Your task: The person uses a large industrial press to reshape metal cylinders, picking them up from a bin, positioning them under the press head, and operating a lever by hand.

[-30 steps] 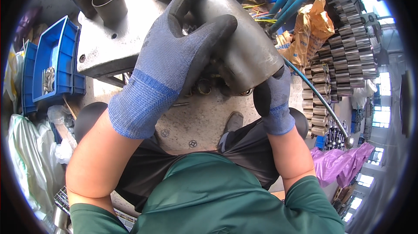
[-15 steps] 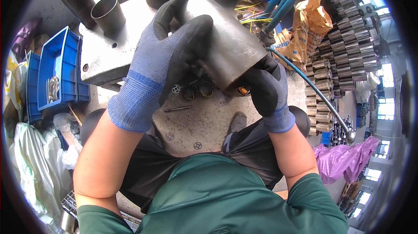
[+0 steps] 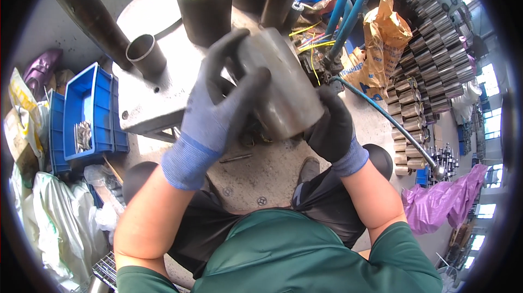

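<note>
A grey metal cylinder [image 3: 286, 88] hangs tilted in the air between my hands, over the floor in front of my knees. My left hand [image 3: 231, 83], in a blue glove with a dark palm, grips its upper left side, thumb and fingers spread around the wall. At the lower right end my right hand [image 3: 333, 129], gloved the same way, closes on the rim; some of its fingers are hidden behind the metal. Beyond the left hand, a thick dark cylinder with a stepped ring top [image 3: 204, 7] stands on the white worktop [image 3: 180, 56].
A short open tube [image 3: 146, 56] stands on the worktop's left part. Blue crates [image 3: 90, 113] with small metal parts are at the left. Blue pipes [image 3: 348, 9], a torn brown paper bag [image 3: 384, 37] and stacked metal cylinders [image 3: 430, 47] fill the right. A thin rod [image 3: 236, 158] lies on the floor.
The cylinder has come down in the view, its lower end swinging slightly left and turning less toward the right. Both hands keep hold of it. The view has shifted, showing the ring-topped cylinder's top.
</note>
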Demonstrator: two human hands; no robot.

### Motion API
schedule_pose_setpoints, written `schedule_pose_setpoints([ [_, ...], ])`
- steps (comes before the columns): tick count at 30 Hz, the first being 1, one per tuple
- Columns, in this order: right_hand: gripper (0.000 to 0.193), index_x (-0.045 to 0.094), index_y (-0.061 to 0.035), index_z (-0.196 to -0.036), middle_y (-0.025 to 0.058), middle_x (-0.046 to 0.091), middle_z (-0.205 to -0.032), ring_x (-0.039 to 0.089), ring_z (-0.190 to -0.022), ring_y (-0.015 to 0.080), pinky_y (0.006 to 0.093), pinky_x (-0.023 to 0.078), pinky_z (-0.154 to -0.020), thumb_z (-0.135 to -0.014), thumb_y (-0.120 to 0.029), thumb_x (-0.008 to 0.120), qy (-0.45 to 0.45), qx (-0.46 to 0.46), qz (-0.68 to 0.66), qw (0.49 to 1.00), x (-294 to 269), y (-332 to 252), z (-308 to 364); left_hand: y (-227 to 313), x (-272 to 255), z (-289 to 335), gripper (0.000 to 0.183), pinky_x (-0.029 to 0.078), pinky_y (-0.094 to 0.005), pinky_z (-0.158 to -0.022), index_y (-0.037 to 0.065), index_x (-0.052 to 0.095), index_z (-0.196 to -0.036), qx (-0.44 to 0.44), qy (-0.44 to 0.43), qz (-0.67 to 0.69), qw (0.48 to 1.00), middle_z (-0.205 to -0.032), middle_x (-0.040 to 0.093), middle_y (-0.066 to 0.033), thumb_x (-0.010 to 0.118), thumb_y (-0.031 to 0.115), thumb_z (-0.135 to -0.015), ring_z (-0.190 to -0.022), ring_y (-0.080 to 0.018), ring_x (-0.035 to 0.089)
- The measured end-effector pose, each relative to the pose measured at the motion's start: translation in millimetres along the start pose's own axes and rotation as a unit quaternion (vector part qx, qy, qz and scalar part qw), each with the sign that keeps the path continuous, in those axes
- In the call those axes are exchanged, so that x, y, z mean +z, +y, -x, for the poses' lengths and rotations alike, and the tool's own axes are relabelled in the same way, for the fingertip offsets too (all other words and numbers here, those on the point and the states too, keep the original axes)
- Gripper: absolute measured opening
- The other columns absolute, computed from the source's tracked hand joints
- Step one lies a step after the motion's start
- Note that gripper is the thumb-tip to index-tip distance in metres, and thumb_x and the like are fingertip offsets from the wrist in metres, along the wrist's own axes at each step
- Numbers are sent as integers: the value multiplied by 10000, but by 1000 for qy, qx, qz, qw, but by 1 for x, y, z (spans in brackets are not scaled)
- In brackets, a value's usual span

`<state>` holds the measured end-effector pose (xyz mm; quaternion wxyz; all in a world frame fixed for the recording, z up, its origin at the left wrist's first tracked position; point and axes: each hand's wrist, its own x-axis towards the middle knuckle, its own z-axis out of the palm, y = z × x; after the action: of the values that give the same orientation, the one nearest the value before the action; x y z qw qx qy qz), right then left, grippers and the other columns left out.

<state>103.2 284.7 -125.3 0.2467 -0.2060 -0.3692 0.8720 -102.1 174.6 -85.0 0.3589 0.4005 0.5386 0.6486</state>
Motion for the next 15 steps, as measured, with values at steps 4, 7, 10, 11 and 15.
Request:
schedule_pose_setpoints([
  [4, 702, 367, -58, -1526, 90, 531, -1433, 527, -1309, 188, 369, 413, -1132, -918, -194, 690, -33, 59, 55, 996, -3, 3, 4, -7, 5, 3, 690, 513, -376, -981, 62, 490, -1444, 168, -29, -195, 966, -1389, 429, -188, 795, 185, -837, -1235, -293, 542],
  [7, 951, 365, -46, -1515, 97, 542, -1412, 508, -1309, 201, 364, 407, -1127, -700, -183, 833, 0, -6, 216, 976, 7, 1, 6, -3, 12, 12, 850, 555, -358, -897, 78, 418, -1502, 110, -37, -117, 986, -1431, 390, -176, 861, 188, -784, -1168, -250, 586],
  [10, 1033, 376, -49, -1489, 116, 555, -1401, 515, -1309, 213, 394, 439, -1101, -614, -183, 908, 35, -120, 282, 951, 4, 5, 1, -14, 14, 14, 1091, 523, -356, -985, 52, 208, -1590, 39, -34, -62, 997, -1493, 401, -172, 886, 160, -743, -1223, -235, 568],
  [11, 1033, 376, -49, -1489, 116, 555, -1401, 515, -1309, 213, 394, 439, -1101, -614, -183, 908, 34, -127, 279, 951, 6, 7, 2, -23, 17, 13, 1119, 508, -359, -1008, 44, 170, -1600, 50, -37, -9, 998, -1502, 436, -165, 876, 149, -738, -1258, -236, 555],
  [15, 1113, 365, -67, -1469, 155, 527, -1423, 525, -1318, 247, 413, 459, -1090, -547, -219, 969, 16, -249, 449, 858, 10, 13, 6, -24, 25, 16, 1345, 369, -433, -1174, 16, 119, -1588, 75, -76, -50, 993, -1531, 367, -192, 980, 277, -588, -1419, -300, 401],
])
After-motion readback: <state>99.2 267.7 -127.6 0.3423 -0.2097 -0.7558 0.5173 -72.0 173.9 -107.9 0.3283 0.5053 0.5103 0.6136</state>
